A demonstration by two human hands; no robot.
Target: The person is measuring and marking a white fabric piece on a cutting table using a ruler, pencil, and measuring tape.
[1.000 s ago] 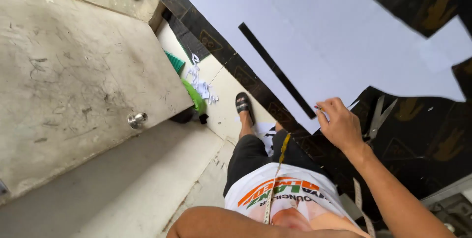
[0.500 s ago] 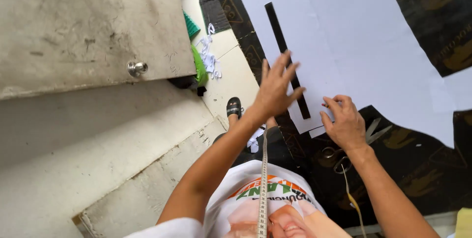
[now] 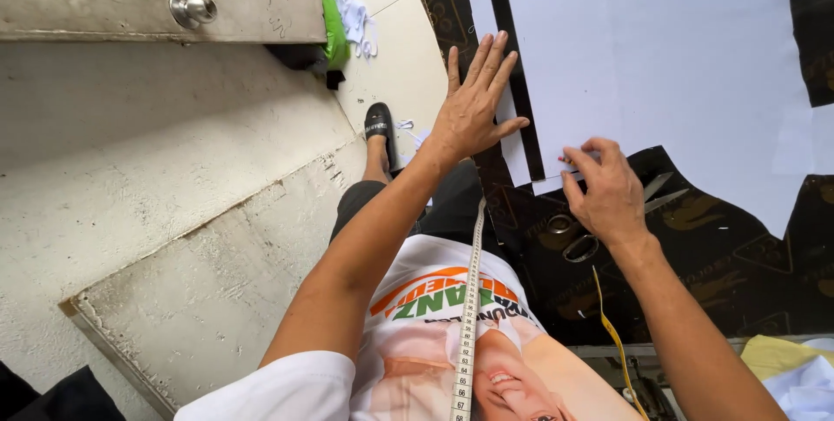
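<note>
A white measuring tape hangs down the front of my printed shirt, and a yellow tape trails off the table edge beside my right forearm. My right hand rests on the dark patterned fabric that covers the table, its fingers curled and pinched at the near edge of the big white paper pattern; I cannot tell whether something small sits between the fingertips. Just under that hand lie the scissors, their blades showing past my knuckles, and I am not holding them. My left hand is open, fingers spread, pressed flat on a narrow white paper strip that lies beside the pattern with a thin dark gap of fabric between them. Below the table edge my foot in a black sandal stands on the pale tiled floor, with white scraps and a green bag farther off, near a grey door with a round metal knob.
</note>
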